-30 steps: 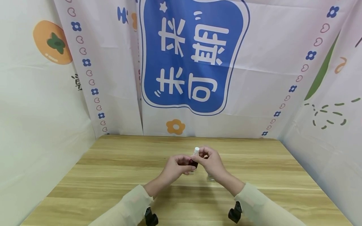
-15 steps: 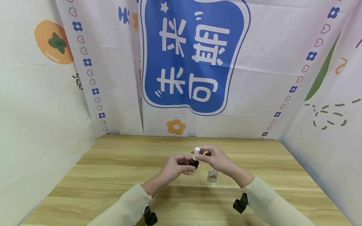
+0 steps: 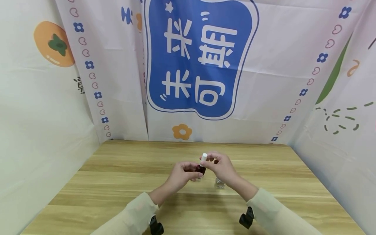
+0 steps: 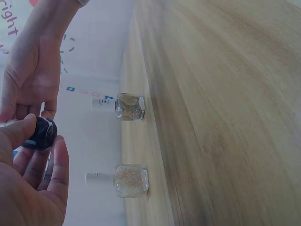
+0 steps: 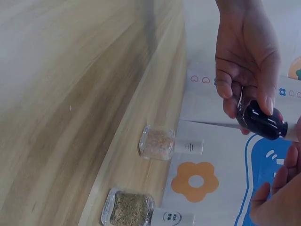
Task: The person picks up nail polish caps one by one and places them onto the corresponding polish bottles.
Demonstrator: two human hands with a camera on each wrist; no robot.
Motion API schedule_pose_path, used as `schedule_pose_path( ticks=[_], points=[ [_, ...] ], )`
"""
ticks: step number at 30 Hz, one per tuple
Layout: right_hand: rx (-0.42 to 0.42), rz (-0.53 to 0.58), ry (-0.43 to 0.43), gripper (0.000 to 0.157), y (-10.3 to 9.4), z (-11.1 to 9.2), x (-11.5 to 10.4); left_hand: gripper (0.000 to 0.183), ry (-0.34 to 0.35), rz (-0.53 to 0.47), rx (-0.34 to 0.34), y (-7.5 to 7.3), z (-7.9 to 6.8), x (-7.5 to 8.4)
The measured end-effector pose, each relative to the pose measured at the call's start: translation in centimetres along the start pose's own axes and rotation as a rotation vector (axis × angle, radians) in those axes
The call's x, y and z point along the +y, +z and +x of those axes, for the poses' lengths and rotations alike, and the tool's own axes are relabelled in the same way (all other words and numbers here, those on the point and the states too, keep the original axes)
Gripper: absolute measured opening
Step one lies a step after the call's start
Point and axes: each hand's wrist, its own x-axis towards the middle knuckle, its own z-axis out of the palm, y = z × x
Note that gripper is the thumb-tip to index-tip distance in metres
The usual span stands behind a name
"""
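In the head view my left hand (image 3: 185, 173) holds a dark red nail polish bottle (image 3: 200, 169) upright above the table, its thumb and fingers around the glass. My right hand (image 3: 218, 165) pinches the white cap (image 3: 204, 158) on top of that bottle. A nail polish bottle with gold glitter (image 4: 130, 107) stands on the table, partly covered by my right hand in the head view. A second clear bottle, with pale pinkish flecks (image 5: 159, 142), stands to its left. In the head view it is mostly hidden behind my left hand.
The wooden table (image 3: 132, 182) runs back to a white printed cloth (image 3: 264, 98). More cloth hangs at the left and right sides. Black wrist cameras (image 3: 246, 218) sit under both sleeves.
My right hand and forearm swung outward to the right, then back inward at the cap, covering the gold glitter bottle's top again. The left hand stays nearly still around the dark bottle.
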Motion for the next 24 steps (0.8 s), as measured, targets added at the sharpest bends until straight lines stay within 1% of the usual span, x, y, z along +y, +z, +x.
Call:
schedule_pose_path(
  ticks=[3,7,12,15,18,21,24],
  points=[
    [0.041,0.011,0.008,0.016,0.2,-0.1,-0.1,0.023,0.004,0.0,0.018,0.0,0.0,0.0],
    [0.099,0.036,0.025,0.01,0.6,-0.2,0.1,0.022,0.023,0.008,0.033,0.2,-0.1,0.1],
    [0.132,0.085,0.058,0.01,0.9,-0.2,0.3,0.022,0.026,0.013,0.037,0.3,-0.2,0.3],
    [0.124,0.101,0.062,0.011,0.9,-0.2,0.2,0.023,0.013,0.019,0.033,0.3,-0.2,0.4],
    [0.103,0.103,0.047,0.013,0.7,-0.2,0.1,0.024,0.003,0.019,0.023,0.2,-0.2,0.4],
    [0.068,0.098,0.023,0.016,0.3,-0.1,0.0,0.026,0.0,0.01,0.02,-0.1,-0.1,0.4],
    [0.02,0.106,0.006,0.024,-0.2,0.0,-0.1,0.027,-0.006,-0.013,0.02,-0.3,-0.1,0.2]
  ],
)
